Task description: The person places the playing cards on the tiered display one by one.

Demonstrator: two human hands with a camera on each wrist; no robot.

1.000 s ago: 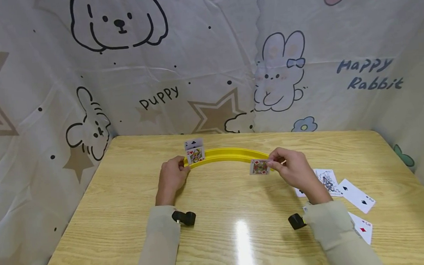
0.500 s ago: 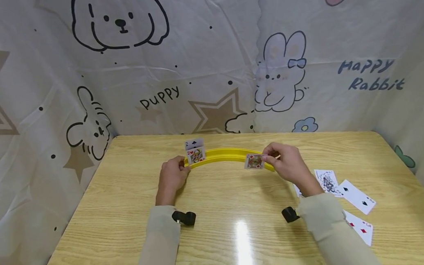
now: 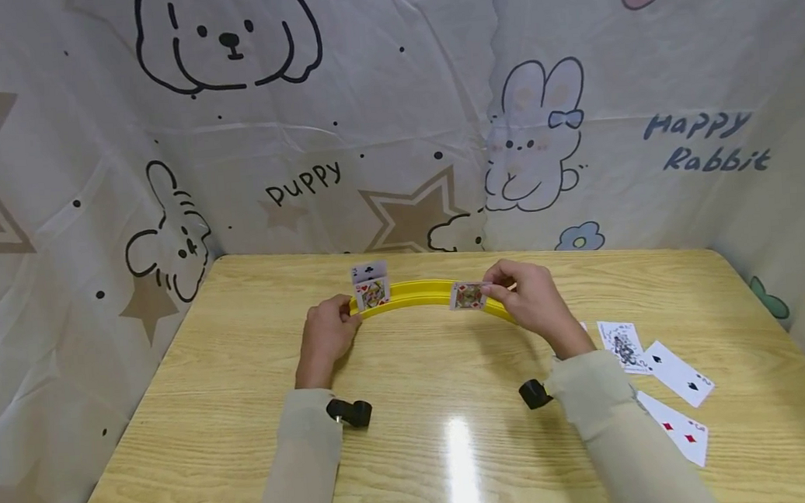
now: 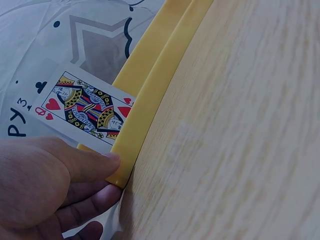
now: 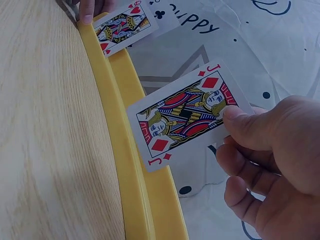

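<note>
A curved yellow card holder (image 3: 419,293) stands toward the back of the wooden table. My left hand (image 3: 329,331) pinches its left end between thumb and fingers. At that end the queen of hearts (image 4: 86,111) stands in the front groove, and a three of clubs (image 3: 369,272) rises behind it. My right hand (image 3: 528,297) pinches the jack of diamonds (image 5: 185,115) by one edge, thumb on its face. In the right wrist view the jack overlaps the holder's yellow rails, to the right of the queen.
On the table's right lie loose cards: a joker-like black-and-white card (image 3: 622,347), a two of spades (image 3: 679,373) and a diamonds card (image 3: 677,429) partly under the right sleeve. A printed cloth (image 3: 394,127) hangs behind the table (image 3: 399,407).
My right hand has carried the jack of diamonds left and slightly back, from in front of the holder's right part to over its rails. The left hand stays at the holder's end.
</note>
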